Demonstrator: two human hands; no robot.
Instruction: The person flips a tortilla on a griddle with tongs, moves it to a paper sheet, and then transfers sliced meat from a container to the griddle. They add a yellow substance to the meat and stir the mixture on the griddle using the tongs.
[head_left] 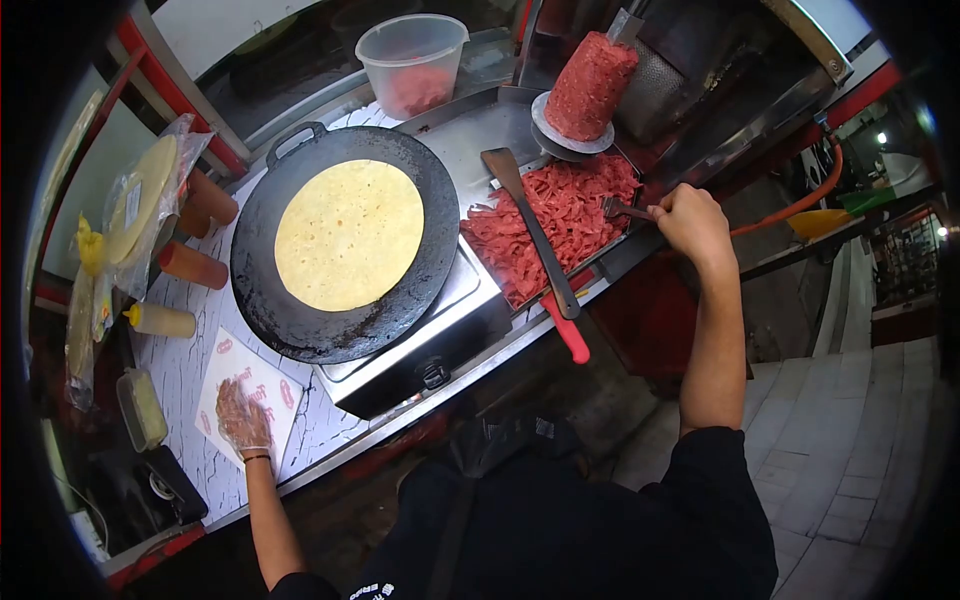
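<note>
In a clear plastic glove, my left hand [240, 416] lies flat on a sheet of white paper with red print [283, 397] at the counter's front left. My right hand [692, 226] is closed around the handle of a fork [625, 209]. The fork's tines touch a heap of thin red meat strips [584, 184] in a metal tray. Across the heap rests a brown spatula [533, 226] with a dark handle. A red knife handle [567, 330] sticks out over the tray's front edge. A flatbread [350, 235] lies on a round black griddle [262, 310].
A cone of red meat [592, 86] stands on a spit behind the tray. At the back sits a clear tub [413, 60] of reddish food. Squeeze bottles [163, 321], bagged flatbreads [143, 200] and a small container [143, 408] line the left side. A burner knob [433, 374] faces me.
</note>
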